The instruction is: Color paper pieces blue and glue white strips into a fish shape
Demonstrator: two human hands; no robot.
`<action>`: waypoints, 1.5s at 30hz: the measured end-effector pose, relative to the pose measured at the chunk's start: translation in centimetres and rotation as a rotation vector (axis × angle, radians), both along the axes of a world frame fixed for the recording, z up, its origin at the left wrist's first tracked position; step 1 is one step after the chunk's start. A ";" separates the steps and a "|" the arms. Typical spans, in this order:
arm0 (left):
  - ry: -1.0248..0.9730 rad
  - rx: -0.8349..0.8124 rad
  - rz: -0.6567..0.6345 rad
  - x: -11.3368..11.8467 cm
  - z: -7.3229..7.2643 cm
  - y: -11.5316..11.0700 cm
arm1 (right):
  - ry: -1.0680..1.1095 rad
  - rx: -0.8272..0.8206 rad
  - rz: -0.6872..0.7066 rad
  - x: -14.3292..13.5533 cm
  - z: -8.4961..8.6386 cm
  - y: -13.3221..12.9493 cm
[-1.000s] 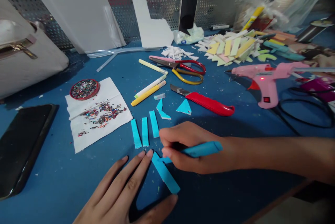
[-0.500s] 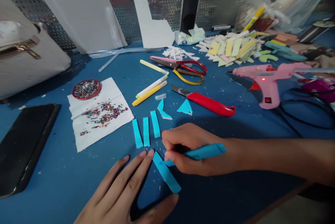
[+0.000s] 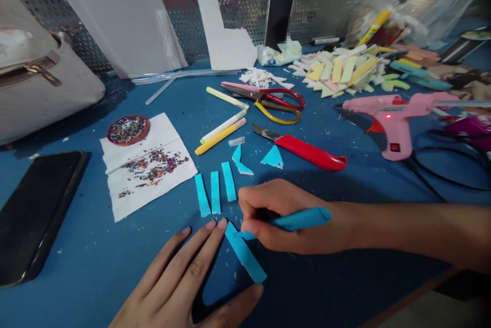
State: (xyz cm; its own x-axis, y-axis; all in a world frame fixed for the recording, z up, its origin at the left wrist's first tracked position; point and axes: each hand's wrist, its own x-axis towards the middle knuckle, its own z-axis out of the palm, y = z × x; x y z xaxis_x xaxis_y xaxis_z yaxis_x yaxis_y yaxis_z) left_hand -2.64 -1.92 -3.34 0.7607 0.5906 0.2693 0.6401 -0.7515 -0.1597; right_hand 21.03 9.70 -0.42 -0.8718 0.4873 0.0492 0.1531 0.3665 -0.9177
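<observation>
In my right hand (image 3: 284, 218) is a blue marker pen (image 3: 303, 219), gripped like a pencil. Its tip meets the upper part of a bright blue strip (image 3: 247, 255) that lies slanted on the table. My left hand (image 3: 184, 271) lies spread on the tabletop; its index fingertip is at the strip's top end and its thumb is by the lower end. Just beyond my fingers lie three shorter blue strips (image 3: 215, 192), side by side. Behind them are a blue angled scrap (image 3: 241, 160) and a blue triangle (image 3: 273, 157).
A red-handled cutter knife (image 3: 310, 152), scissors (image 3: 268, 99) and yellow and white markers (image 3: 220, 136) lie ahead. A pink glue gun (image 3: 399, 118) with its cable stands right. Beads lie on white paper (image 3: 130, 205). Phone (image 3: 38, 215) and bag (image 3: 46, 72) are left; scraps (image 3: 341, 69) sit behind.
The marker tip has shifted very slightly along the blue strip. Both hands otherwise stay in place, and the whole view has moved a few pixels.
</observation>
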 end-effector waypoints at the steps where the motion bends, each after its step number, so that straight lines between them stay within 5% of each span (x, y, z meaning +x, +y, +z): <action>1: 0.000 0.002 -0.005 0.0 0.0 0.0 | 0.000 0.000 0.004 0.0 0.0 0.0; 45: 0.023 0.025 0.018 0.0 0.0 0.0 | -0.053 -0.072 -0.054 -0.2 0.2 0.0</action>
